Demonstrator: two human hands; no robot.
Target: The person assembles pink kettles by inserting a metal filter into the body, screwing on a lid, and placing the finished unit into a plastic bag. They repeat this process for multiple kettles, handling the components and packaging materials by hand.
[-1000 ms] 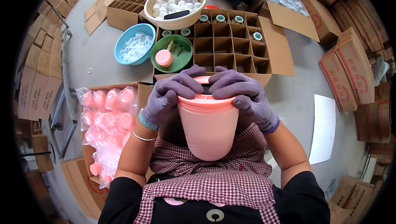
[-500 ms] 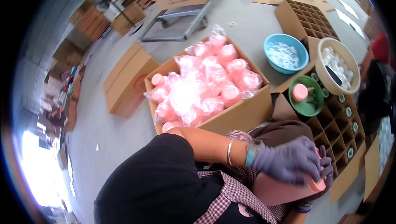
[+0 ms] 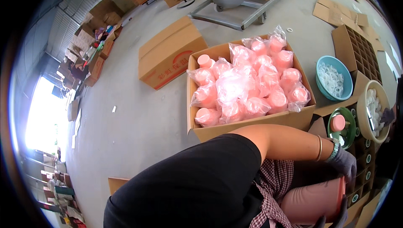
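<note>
Across my lap lies a large pink cylindrical flask body, its red-edged end toward the right. My right hand, in a grey-purple glove, wraps its fingers round that end from below; most of this hand is cut off by the lower edge. Beside the upper rim is my gloved left hand, its fingers curled down and pressed together. What they hold, if anything, is hidden. Just beyond it sits a green bowl with a pink cup-shaped piece in it.
An open carton of plastic-wrapped pink cups stands ahead. Right of it are a blue basin of clear parts, a beige basin touched by another gloved hand, and a divided carton. A closed box and a cart stand farther off.
My left hand has lifted off the flask body's side to above its end. The right hand still grips the flask body. The view has turned left, and another gloved hand shows at the beige basin.
</note>
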